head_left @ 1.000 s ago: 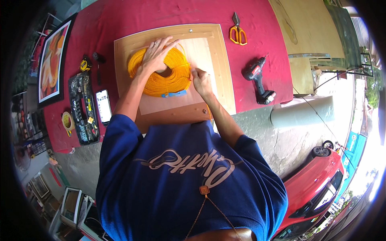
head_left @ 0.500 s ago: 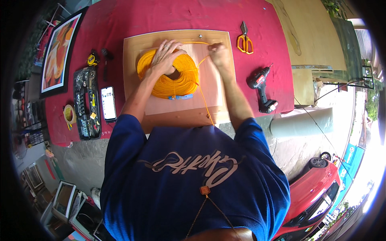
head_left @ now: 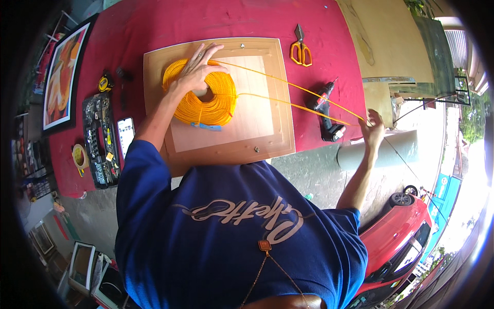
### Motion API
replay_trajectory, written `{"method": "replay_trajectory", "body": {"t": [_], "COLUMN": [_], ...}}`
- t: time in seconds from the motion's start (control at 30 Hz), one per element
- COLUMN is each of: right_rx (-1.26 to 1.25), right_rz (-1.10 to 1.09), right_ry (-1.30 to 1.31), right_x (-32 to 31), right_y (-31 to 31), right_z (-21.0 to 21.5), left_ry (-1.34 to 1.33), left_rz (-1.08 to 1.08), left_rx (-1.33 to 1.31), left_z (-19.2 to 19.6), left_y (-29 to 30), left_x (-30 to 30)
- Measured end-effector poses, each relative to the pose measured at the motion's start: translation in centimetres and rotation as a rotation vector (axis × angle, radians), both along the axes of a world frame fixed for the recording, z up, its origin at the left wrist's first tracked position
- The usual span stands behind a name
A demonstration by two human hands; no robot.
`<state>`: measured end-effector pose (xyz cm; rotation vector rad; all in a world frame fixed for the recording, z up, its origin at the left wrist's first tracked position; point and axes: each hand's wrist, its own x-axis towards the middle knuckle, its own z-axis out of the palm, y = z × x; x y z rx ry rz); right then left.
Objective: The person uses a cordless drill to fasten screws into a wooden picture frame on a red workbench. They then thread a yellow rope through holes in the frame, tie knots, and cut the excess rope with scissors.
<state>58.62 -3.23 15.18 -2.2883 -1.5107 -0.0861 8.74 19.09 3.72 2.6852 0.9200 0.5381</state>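
Observation:
A coil of yellow rope (head_left: 220, 105), with a strip of blue along its near edge, lies on the brown back of a framed panel (head_left: 216, 152). My left hand (head_left: 193, 74) rests on the coil's upper left, its fingers stretched out and spread, partly covering the centre hole. Far out to the right, past the table edge, my right hand (head_left: 374, 130) is closed on a strand of the rope (head_left: 293, 85). Two yellow lengths run taut from the coil toward that hand, above a cordless drill (head_left: 324, 110). Two small metal hangers (head_left: 257, 149) sit on the panel's edges.
Orange-handled scissors (head_left: 300, 49) lie beyond the drill on the red cloth (head_left: 231, 18). At left are a tape measure (head_left: 105, 82), tool tray (head_left: 100, 139), phone (head_left: 125, 135), tape roll (head_left: 80, 156) and framed picture (head_left: 64, 77). Wooden boards (head_left: 396, 41) stand at far right.
My right hand has swung from beside the coil out to the right, drawing rope off it. My left hand stays on the coil. The strand that hung toward me has left the panel.

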Motion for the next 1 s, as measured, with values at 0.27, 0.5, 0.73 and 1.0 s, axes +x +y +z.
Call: {"method": "replay_trajectory", "body": {"t": [0.27, 0.5, 0.73, 1.0], "right_rx": [0.226, 0.256, 0.646, 0.82], "right_rz": [-0.434, -0.46, -0.172, -0.071], "right_ry": [0.21, 0.902, 1.24, 1.319], "right_x": [8.6, 4.7, 2.2, -2.1], "right_y": [-15.8, -17.8, -14.8, -9.9], "right_z": [3.3, 4.0, 8.5, 8.7], "left_ry": [0.034, 0.167, 0.155, 0.359], "left_rz": [0.134, 0.916, 0.76, 0.438], "left_rx": [-0.012, -0.55, -0.418, -0.163], "left_z": [1.7, 1.6, 0.6, 3.7], "left_y": [-0.8, -6.8, -4.5, 13.1], "left_x": [0.1, 5.4, 2.8, 2.0]}}
